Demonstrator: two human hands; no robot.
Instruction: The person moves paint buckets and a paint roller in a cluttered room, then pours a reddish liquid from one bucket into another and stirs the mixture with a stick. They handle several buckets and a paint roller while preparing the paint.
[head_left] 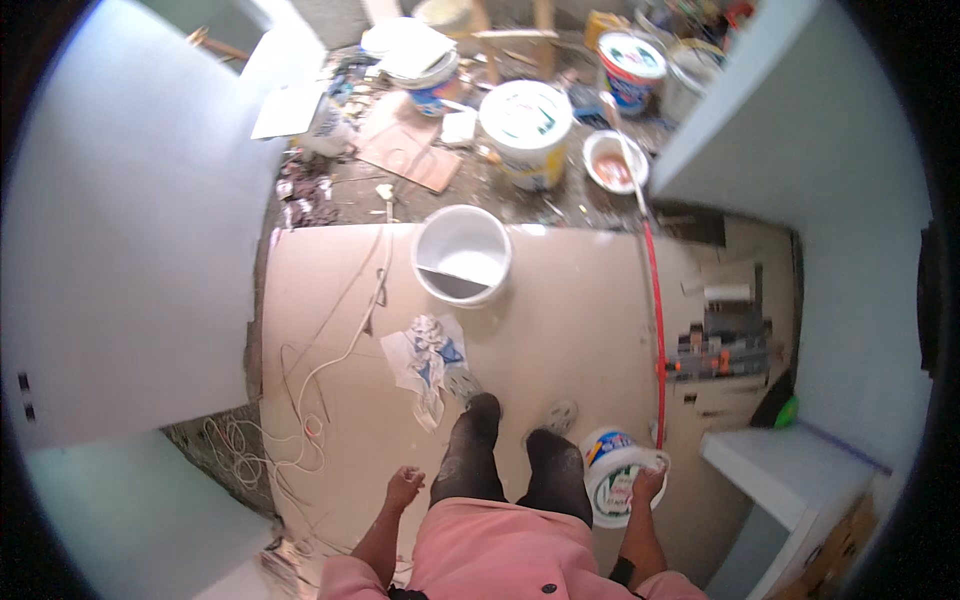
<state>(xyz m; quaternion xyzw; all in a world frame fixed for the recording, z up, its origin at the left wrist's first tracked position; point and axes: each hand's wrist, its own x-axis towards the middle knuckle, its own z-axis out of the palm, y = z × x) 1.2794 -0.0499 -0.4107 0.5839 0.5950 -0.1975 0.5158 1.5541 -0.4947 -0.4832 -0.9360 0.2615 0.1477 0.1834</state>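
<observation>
My left hand (405, 484) hangs beside my left leg, fingers loosely bent and apart, with nothing visible in it. My right hand (648, 482) grips a white lidded bucket (615, 500) by its upper edge, beside my right leg. An empty-looking white bucket (460, 240) stands on the tiled floor (330, 330) ahead of my feet, with a dark flat piece across its inside. Crumpled white and blue paper (425, 345) lies by my left foot. A red-and-white pole (652, 280) runs along the floor at my right, up to a small pail with orange-pink contents (612, 170).
Several paint buckets (525, 125) and cardboard (405, 155) crowd the rough, littered ground ahead. White cables (300, 440) tangle at left. Tools (720, 350) lie right of the pole. Pale panels (130, 220) flank me, and a low ledge (760, 460) juts out at lower right.
</observation>
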